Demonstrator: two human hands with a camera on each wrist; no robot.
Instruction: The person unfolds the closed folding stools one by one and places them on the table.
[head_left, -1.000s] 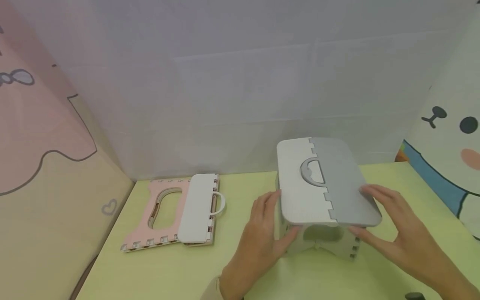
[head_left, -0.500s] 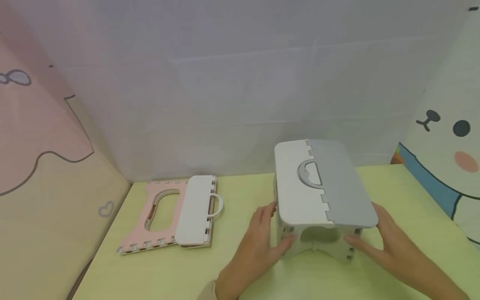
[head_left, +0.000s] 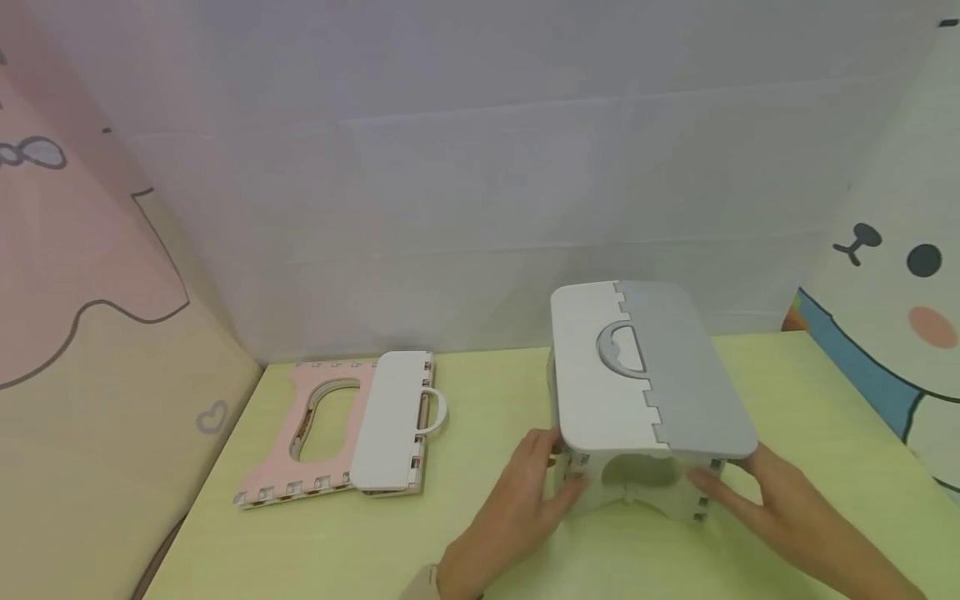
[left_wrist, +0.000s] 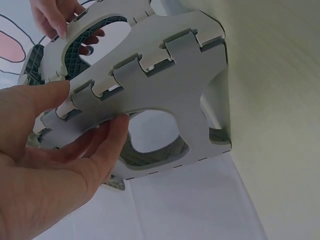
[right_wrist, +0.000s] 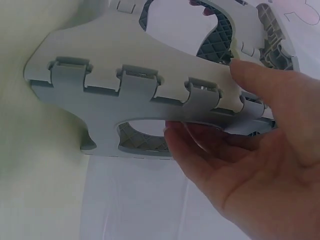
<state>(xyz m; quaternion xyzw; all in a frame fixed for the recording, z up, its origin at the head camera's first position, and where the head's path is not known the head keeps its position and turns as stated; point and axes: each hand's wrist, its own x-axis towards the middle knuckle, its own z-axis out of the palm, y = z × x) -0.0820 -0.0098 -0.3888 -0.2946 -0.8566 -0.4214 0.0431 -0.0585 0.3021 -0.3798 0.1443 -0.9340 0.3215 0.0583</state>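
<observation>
A folding stool (head_left: 607, 375) with a white and grey top stands unfolded on the right part of the table. My left hand (head_left: 510, 517) grips its front left leg corner, thumb on the front panel and fingers on the side; in the left wrist view the fingers of this hand (left_wrist: 55, 155) curl into the side panel's opening (left_wrist: 155, 130). At the front right corner my right hand (head_left: 787, 508) grips likewise, and in the right wrist view the thumb of that hand (right_wrist: 260, 150) lies on the front panel while its fingers reach the side opening.
A pink and white folded stool (head_left: 390, 417) lies flat on the left of the yellow-green table (head_left: 337, 542). Behind the table hangs a pale sheet (head_left: 450, 192). Cloths with cartoon prints flank both sides.
Both hands have moved down from beside the top's edges to the leg corners, and their fingers now curl round the sides. The view has shifted slightly; the stool stands much as before.
</observation>
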